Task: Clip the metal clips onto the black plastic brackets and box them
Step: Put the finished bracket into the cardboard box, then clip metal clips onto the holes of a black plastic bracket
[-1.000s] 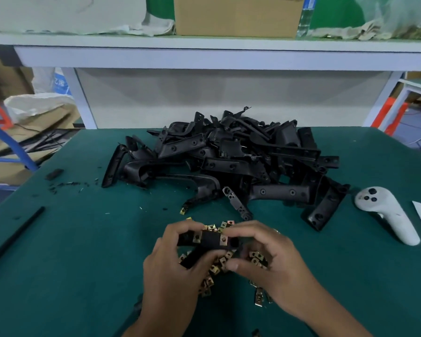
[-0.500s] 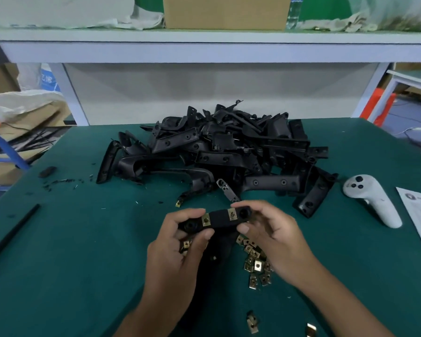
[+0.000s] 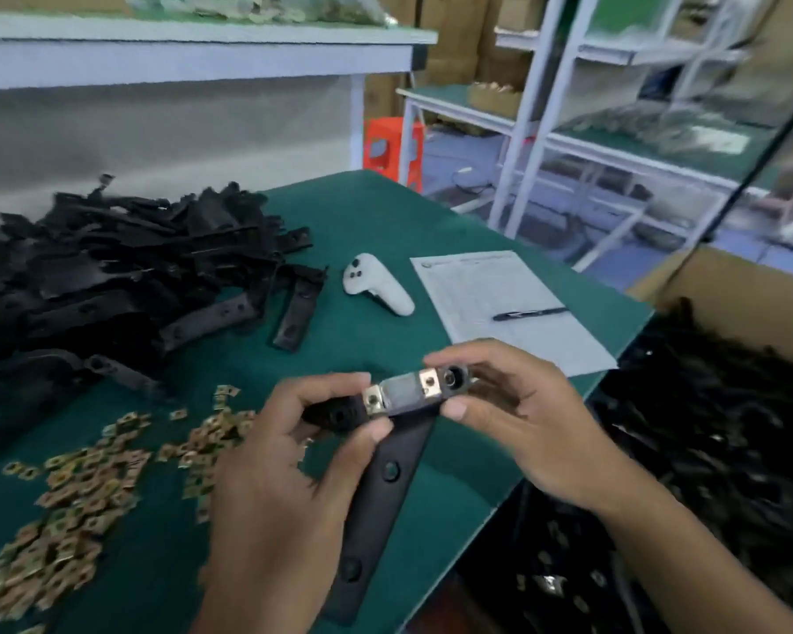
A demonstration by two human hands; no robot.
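Both hands grip one black plastic bracket (image 3: 385, 455) with two metal clips (image 3: 429, 382) on: left hand (image 3: 289, 473) pinches left end, right hand (image 3: 518, 414) pinches right end. Top bar runs 9-to-3. Box of finished brackets (image 3: 706, 450) lies at 3 o'clock off the worktop (image 3: 376, 212), right hand nearer.

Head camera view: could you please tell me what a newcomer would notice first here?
Both hands, the left hand and right hand, hold a black bracket with two brass clips at the centre. A heap of black brackets fills the table's far left, with loose metal clips scattered before it. A cardboard box of finished parts stands right.
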